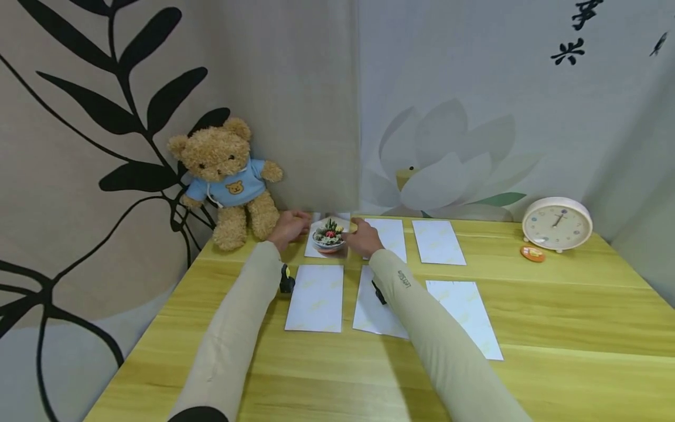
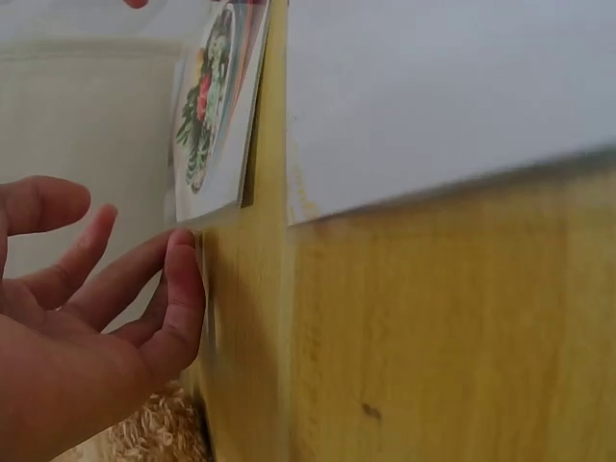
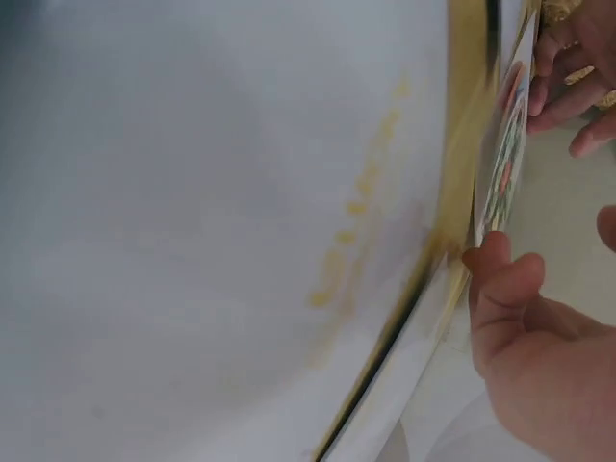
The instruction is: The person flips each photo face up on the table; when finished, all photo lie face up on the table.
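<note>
A photo card (image 1: pixel 329 236) showing a bowl of salad lies in the back row on the table, between my two hands. My left hand (image 1: pixel 289 227) is at its left side, and in the left wrist view the loosely bent fingers (image 2: pixel 183 298) come right up to the card's edge, thumb apart. On the opposite side is my right hand (image 1: pixel 365 237), fingertips at the card's right edge. The right wrist view shows those fingers (image 3: pixel 505 289) bent beside the card (image 3: pixel 505 159), with the thumb held away. Neither hand grips anything.
Two white cards, one of them (image 1: pixel 439 241), lie right of the photo card. Three more, including a left one (image 1: pixel 316 298), form a front row; my right sleeve covers part of it. A teddy bear (image 1: pixel 227 181) sits back left. A clock (image 1: pixel 557 224) and orange disc (image 1: pixel 532 254) stand right.
</note>
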A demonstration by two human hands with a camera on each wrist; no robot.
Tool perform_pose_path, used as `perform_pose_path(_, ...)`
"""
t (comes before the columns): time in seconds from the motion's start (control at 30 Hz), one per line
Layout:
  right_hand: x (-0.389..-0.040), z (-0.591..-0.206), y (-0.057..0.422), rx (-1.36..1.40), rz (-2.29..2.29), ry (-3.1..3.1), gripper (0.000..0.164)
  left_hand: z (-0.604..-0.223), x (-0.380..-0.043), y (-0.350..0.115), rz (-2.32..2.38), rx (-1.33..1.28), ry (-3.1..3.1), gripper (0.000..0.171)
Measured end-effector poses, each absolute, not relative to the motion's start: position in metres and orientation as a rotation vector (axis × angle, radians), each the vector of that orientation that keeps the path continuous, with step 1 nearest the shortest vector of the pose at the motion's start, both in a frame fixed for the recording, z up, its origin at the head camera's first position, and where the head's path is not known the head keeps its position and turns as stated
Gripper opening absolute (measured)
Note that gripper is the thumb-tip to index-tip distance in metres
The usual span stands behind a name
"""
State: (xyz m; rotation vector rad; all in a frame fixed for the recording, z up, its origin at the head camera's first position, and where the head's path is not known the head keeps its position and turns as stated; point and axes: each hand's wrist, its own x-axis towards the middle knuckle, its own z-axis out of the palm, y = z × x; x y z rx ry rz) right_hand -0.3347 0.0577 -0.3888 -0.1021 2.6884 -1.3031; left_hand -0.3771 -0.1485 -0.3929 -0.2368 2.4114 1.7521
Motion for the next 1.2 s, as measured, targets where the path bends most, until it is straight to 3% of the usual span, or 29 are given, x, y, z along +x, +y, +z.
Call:
perform_pose_path(0.77,-0.331,-0.384,0.065,-0.148,-1.317,2.627,0.065,-0.384,-0.371,-0.143,1.427,-0.030,2.551,0.046)
perform_pose_path(0.97,-0.331,-0.366,0.092,-0.246,-1.421,2.648,0.057,-0.365,-0.359,-0.131,1.383,0.076,2.544,0.044)
perform_pose_path(1.2,-0.325,-0.356,0.140,-0.303,-1.116,2.820,0.056,-0.357,-0.345,-0.082,1.550,0.239,2.214,0.051)
